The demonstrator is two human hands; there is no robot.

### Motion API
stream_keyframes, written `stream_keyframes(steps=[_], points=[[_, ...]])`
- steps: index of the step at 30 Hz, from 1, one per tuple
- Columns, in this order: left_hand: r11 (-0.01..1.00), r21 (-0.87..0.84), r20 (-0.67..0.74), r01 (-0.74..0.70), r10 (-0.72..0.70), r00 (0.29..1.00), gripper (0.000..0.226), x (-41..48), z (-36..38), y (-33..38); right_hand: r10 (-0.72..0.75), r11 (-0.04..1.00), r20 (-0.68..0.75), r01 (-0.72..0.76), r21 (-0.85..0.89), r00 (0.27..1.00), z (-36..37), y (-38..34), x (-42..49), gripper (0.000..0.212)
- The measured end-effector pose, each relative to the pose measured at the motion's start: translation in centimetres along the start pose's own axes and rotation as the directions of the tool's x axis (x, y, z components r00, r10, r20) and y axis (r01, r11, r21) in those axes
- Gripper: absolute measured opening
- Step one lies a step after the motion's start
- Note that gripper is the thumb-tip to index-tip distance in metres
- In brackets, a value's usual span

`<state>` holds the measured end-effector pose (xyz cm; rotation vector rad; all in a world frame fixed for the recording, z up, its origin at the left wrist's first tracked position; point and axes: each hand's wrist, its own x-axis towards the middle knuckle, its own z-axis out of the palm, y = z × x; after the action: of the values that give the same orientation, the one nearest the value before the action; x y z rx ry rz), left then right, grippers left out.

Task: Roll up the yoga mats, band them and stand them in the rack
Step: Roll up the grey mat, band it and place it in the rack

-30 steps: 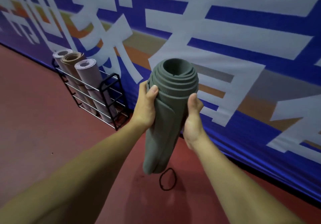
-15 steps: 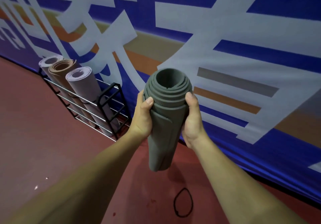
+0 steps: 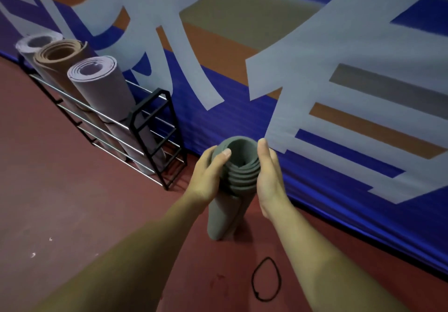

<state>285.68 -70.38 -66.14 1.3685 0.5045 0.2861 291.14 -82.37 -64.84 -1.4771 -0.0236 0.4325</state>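
A rolled grey yoga mat (image 3: 226, 211) stands upright with its lower end on the red floor, its inner layers telescoped upward at the top. My left hand (image 3: 208, 178) grips its upper left side, thumb on the rim. My right hand (image 3: 268, 178) presses flat against its right side. No band is around this mat. A black elastic band (image 3: 266, 279) lies loose on the floor in front of it. The black wire rack (image 3: 155, 139) stands to the left against the wall, holding three rolled mats: pale lilac (image 3: 106, 93), tan (image 3: 60, 57) and light grey (image 3: 34, 45).
A blue banner (image 3: 315, 93) with large white characters covers the wall right behind the mat and rack. Red floor (image 3: 72, 214) stretches to the left and front. The right end of the rack has an open slot beside the lilac mat.
The grey mat has come down from mid-air until its lower end rests on the floor. Both hands stayed on its top. The view has tilted down and closer to the rack.
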Motion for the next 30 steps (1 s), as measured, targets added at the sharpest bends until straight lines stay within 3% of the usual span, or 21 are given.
stream_keyframes(steps=[2,4,8,12,16,24,30], points=[[1.000,0.001,0.014,0.019,-0.019,1.000,0.053,0.3,0.1,-0.4,0.006,1.000,-0.066,-0.007,-0.004,0.998,0.2,0.7,0.4,0.064],[1.000,-0.007,0.007,0.023,-0.023,1.000,0.054,0.9,0.1,-0.6,0.001,1.000,-0.101,-0.003,-0.020,0.995,0.3,1.0,0.9,0.056],[0.999,-0.023,-0.011,0.040,-0.040,0.999,0.066,1.5,-0.4,-0.9,0.010,1.000,-0.151,-0.009,0.005,0.989,0.7,1.3,1.2,0.054],[0.996,-0.024,-0.002,0.082,-0.082,0.997,0.046,1.1,-0.3,-1.3,0.036,0.999,-0.251,-0.035,0.008,0.967,0.7,2.2,0.9,0.059],[0.994,-0.046,-0.024,0.103,-0.104,0.994,0.049,1.3,-0.1,-1.5,0.030,0.999,-0.274,-0.036,-0.017,0.961,0.8,2.6,0.6,0.048],[0.987,-0.100,-0.084,0.124,-0.133,0.988,0.027,1.0,0.5,-1.6,0.097,0.989,-0.299,-0.058,0.138,0.949,1.2,3.8,0.7,0.037],[0.997,0.043,-0.035,0.071,-0.070,0.997,0.023,3.0,-0.3,-0.7,0.006,1.000,-0.322,-0.009,-0.010,0.947,1.9,3.4,1.4,0.036]])
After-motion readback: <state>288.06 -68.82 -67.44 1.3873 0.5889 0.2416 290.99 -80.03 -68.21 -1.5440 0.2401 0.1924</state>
